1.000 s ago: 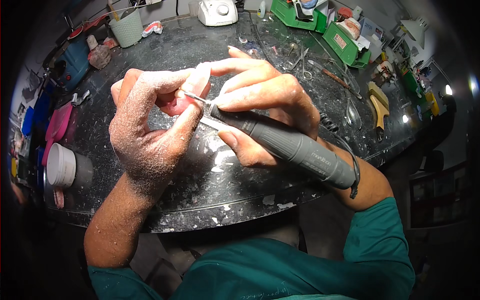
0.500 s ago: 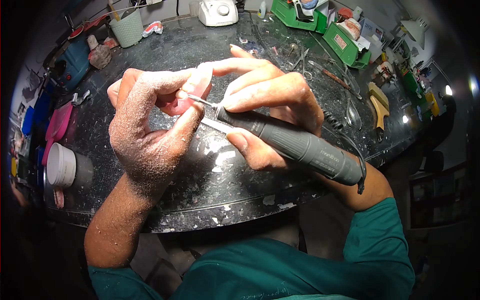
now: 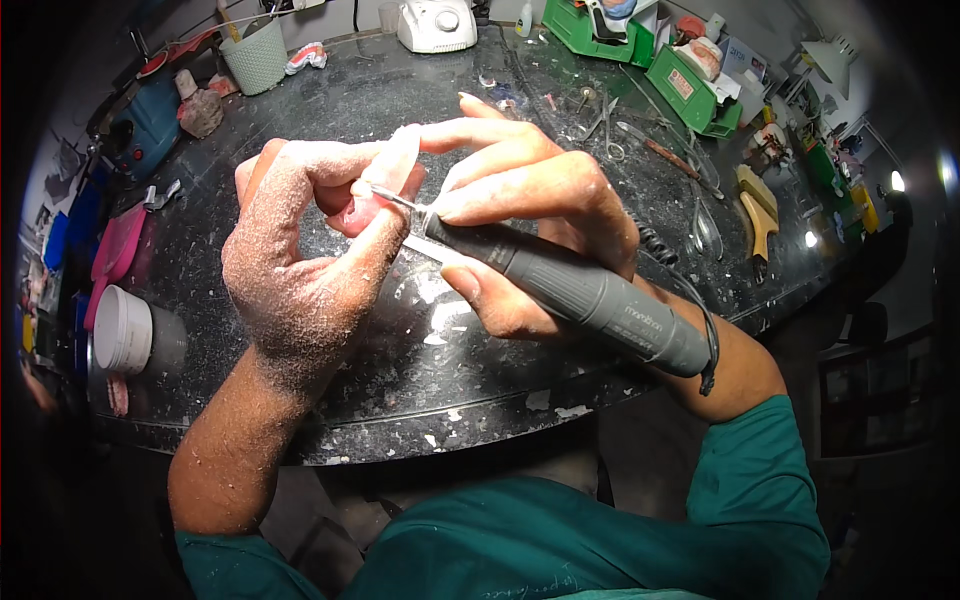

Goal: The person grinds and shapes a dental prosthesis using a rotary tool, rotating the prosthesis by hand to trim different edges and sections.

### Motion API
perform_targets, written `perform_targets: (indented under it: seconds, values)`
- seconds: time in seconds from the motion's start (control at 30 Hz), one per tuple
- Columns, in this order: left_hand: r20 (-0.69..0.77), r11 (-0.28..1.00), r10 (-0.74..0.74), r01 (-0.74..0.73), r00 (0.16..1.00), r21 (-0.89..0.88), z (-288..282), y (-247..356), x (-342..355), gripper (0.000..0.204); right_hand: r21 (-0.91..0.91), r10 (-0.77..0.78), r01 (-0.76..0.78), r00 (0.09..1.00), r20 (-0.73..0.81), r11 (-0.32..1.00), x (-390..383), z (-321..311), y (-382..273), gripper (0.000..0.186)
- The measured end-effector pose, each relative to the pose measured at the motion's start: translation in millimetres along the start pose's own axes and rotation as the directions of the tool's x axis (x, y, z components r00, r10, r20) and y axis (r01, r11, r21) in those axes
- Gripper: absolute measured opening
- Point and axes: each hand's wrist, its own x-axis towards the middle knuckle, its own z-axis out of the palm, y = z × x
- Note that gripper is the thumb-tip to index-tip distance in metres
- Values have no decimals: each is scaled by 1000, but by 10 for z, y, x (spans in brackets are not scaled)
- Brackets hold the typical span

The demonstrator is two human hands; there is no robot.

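My left hand [image 3: 285, 245], coated in pale dust, pinches a pink denture base [image 3: 403, 160] between thumb and bent fingers. Much of that piece is hidden behind the fingers. My right hand [image 3: 545, 195] grips a dark grey rotary handpiece [image 3: 600, 300] like a pen, its cord curling behind the wrist. A thin metal bur [image 3: 390, 196] sticks out of the handpiece and reaches the denture base beside my left thumb. Whether it touches the surface is hard to make out. The right index finger stretches to the upper edge of the denture base.
A white control box [image 3: 437, 27] stands at the back of the dusty black bench [image 3: 480, 400]. Green bins [image 3: 690, 95], scissors [image 3: 608, 130] and a yellow brush [image 3: 760, 215] lie to the right. On the left are a white tub [image 3: 122, 330], a pink tray [image 3: 120, 245] and a woven basket [image 3: 253, 60].
My right hand and the handpiece have shifted slightly left, with the rear end of the handpiece a little lower. The denture base has tilted a little in my left fingers.
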Motion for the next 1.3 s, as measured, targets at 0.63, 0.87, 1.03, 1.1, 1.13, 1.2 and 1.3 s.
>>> perform_targets:
  seconds: [0.63, 0.87, 1.03, 1.1, 1.13, 1.2, 1.3]
  values:
    - [5, 992, -94, 94, 996, -79, 11, 8, -18, 24, 15, -22, 22, 1000, 4, 1000, 21, 9, 11, 42]
    - [-3, 999, 14, -14, 1000, 40, -19, -3, -5, 33, -15, 16, -16, 1000, -11, 1000, 2, -34, -22, 41]
    - [8, 995, 57, -57, 998, 84, -37, -10, 12, 38, -37, 10, -11, 1000, -25, 999, -4, -29, -19, 41]
    - [13, 994, 44, -45, 999, 98, -46, -11, 9, 38, -30, 11, -12, 1000, -20, 999, 2, -22, -20, 41]
    - [15, 991, 63, -64, 998, 114, -52, -21, 10, 39, -25, 13, -14, 1000, -14, 1000, 5, -19, -20, 41]
    - [16, 988, 82, -84, 996, 129, -52, -29, 11, 40, -23, 8, -8, 1000, -10, 1000, 14, -15, -14, 41]
    - [9, 987, 86, -86, 996, 132, -49, -27, 9, 41, -22, 1, -2, 1000, -8, 1000, 16, -2, -3, 40]
